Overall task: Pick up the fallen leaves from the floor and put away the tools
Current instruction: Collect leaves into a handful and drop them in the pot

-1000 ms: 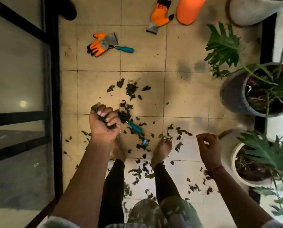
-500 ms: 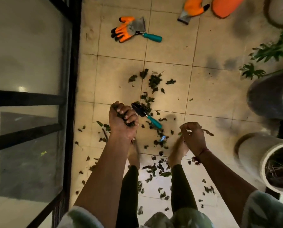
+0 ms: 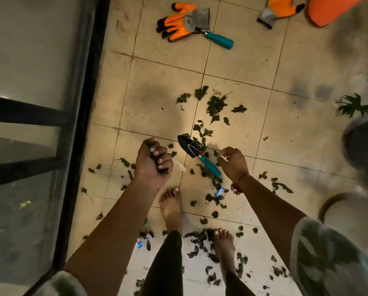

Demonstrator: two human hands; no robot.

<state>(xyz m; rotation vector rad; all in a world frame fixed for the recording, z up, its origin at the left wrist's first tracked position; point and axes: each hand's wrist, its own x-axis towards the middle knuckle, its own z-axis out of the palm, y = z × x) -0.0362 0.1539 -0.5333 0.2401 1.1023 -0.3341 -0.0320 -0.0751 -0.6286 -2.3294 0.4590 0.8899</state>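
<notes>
Torn dark green leaves (image 3: 215, 104) lie scattered over the beige tiled floor, thickest around my bare feet (image 3: 171, 207). My left hand (image 3: 153, 161) grips a bunch of leaves in a closed fist above the floor. A trowel (image 3: 197, 153) with a black blade and teal handle lies among the leaves between my hands. My right hand (image 3: 232, 164) hovers just right of its handle, fingers loosely curled, holding nothing that I can make out. A second teal-handled tool (image 3: 219, 40) lies further off, partly under an orange glove (image 3: 178, 22).
Another orange glove (image 3: 280, 9) and an orange container (image 3: 328, 9) lie at the top right. Plant pots (image 3: 362, 144) stand along the right edge. A black-framed glass door (image 3: 87, 124) runs down the left side.
My right hand has moved left, from beside the pots to just beside the trowel handle. My left hand keeps its grip on the leaves. One foot has stepped forward.
</notes>
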